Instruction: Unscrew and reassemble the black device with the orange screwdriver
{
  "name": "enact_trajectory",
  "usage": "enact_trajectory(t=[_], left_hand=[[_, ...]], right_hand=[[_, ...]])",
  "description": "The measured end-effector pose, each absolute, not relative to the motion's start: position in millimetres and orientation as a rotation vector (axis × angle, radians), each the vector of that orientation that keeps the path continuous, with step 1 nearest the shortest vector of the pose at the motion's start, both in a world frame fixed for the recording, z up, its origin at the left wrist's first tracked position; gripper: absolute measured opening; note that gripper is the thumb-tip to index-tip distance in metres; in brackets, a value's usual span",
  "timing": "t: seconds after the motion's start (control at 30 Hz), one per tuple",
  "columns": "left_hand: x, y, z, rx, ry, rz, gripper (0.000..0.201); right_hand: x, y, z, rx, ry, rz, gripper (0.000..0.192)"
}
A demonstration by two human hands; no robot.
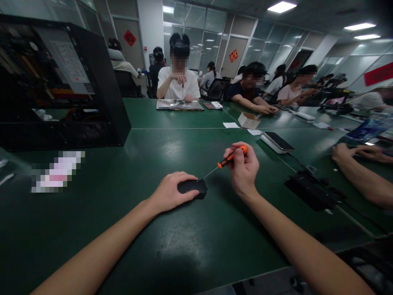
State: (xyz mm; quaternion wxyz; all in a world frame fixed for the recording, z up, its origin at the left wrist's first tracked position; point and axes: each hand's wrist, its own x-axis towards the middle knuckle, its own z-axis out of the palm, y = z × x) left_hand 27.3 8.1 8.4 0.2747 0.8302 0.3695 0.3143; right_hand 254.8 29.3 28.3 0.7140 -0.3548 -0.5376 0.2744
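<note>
From the head view: left hand (170,190) laid flat over a small black device (193,187) on the green bench (147,229), fingers curled down on its near and left side in a pressing grip, device peeking out to the right of the knuckles. Right hand (242,168) raised just right of and above that, grip pinched shut on the orange handle of a screwdriver (231,157), thin shaft slanting down-left with its tip at the device's top right corner. Farther right of the grip, a black flat unit (310,190), a phone on a white block (278,142), a small cardboard box (248,120) and a co-worker's forearm (362,180); far left, a black computer case (61,82).
</note>
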Motion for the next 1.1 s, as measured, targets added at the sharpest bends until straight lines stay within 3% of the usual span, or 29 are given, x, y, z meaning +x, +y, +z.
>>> enact_trajectory(t=[0.33,1.1], left_hand=[[30.9,4.2,12.8,2.187,1.048,0.822,0.03],[29.7,3.1,14.0,2.184,1.042,0.787,0.032]], right_hand=[[245.0,11.7,29.7,-0.711,-1.446,0.37,0.02],[248.3,12.5,32.7,-0.75,-1.4,0.309,0.012]])
